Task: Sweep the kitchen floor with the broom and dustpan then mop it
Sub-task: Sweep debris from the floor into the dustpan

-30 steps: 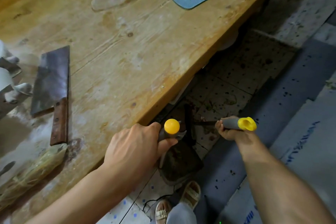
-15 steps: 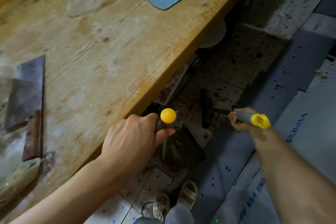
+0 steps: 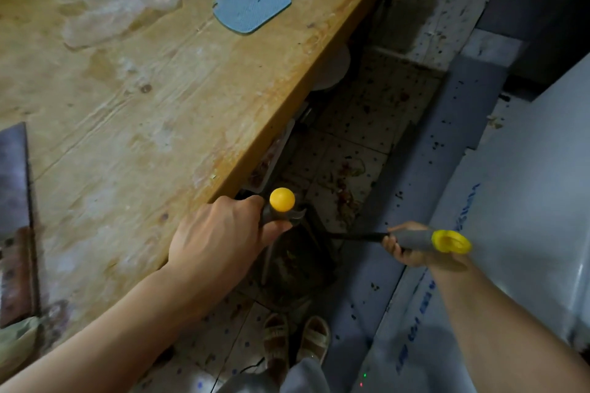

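Fingers of the left hand [image 3: 217,242] wrap the grey dustpan handle [image 3: 281,204] just under its yellow knob, thumb beneath, forearm crossing the wooden table [image 3: 134,112] edge. The right hand [image 3: 407,244] clenches the broom handle [image 3: 427,239] near its yellow end cap, arm stretched forward from the lower right. The dustpan [image 3: 293,265] rests on the tiled floor [image 3: 360,124] beside the table — dark, its contents hard to make out. The broom's dark shaft runs toward the pan — its head cannot be made out in shadow. Scraps litter the tiles beyond.
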A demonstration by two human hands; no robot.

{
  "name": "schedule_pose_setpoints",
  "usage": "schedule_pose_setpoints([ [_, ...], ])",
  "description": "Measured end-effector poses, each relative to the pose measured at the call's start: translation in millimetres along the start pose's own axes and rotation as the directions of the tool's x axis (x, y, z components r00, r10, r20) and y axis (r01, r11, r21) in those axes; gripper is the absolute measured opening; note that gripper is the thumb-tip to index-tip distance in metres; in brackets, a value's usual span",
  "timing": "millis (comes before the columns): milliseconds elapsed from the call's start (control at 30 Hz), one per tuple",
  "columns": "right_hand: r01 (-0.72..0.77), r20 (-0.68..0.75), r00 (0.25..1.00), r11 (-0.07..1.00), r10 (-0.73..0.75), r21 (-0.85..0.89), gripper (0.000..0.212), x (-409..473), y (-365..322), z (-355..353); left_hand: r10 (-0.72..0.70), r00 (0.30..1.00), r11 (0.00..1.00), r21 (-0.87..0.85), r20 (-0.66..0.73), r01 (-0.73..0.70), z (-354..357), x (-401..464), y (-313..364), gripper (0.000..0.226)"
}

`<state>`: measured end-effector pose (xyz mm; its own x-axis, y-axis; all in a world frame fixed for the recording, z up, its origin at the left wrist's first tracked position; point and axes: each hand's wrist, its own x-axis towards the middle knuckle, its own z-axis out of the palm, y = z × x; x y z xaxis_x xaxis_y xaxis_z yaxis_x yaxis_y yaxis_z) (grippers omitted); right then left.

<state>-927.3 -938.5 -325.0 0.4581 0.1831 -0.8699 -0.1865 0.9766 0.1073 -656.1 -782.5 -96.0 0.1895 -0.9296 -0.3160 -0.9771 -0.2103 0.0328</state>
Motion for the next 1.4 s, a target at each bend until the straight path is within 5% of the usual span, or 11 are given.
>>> schedule_pose_setpoints([
  [133,0.148,-0.148,0.980,0.986,-0.136,0.071,0.059,10,-13,0,0.011,1.000,0.999,0.038,0.018,-0.012,0,8,3,0.051],
  [233,0.222,-0.229,0.950,0.975,-0.212,0.015,0.042,16,-26,10,0.010,0.999,0.999,0.050,0.033,-0.011,-1,15,1,0.058],
  [433,0.300,-0.307,0.898,0.950,-0.314,-0.092,0.040,16,-49,6,0.025,0.999,0.999,0.039,0.037,-0.027,0,33,5,0.061],
  [800,0.433,-0.345,0.845,0.901,-0.408,-0.004,0.034,-13,-4,22,0.119,0.993,0.993,0.011,-0.020,-0.118,-8,42,12,0.077],
  [1033,0.546,-0.390,0.811,0.805,-0.437,0.232,0.029,-18,62,42,0.225,0.974,0.973,0.047,-0.020,-0.224,-17,30,8,0.052],
  [1400,0.498,-0.310,0.865,0.591,-0.395,0.634,0.034,-21,156,61,0.311,0.949,0.949,0.073,-0.045,-0.307,-10,6,-6,0.051],
])
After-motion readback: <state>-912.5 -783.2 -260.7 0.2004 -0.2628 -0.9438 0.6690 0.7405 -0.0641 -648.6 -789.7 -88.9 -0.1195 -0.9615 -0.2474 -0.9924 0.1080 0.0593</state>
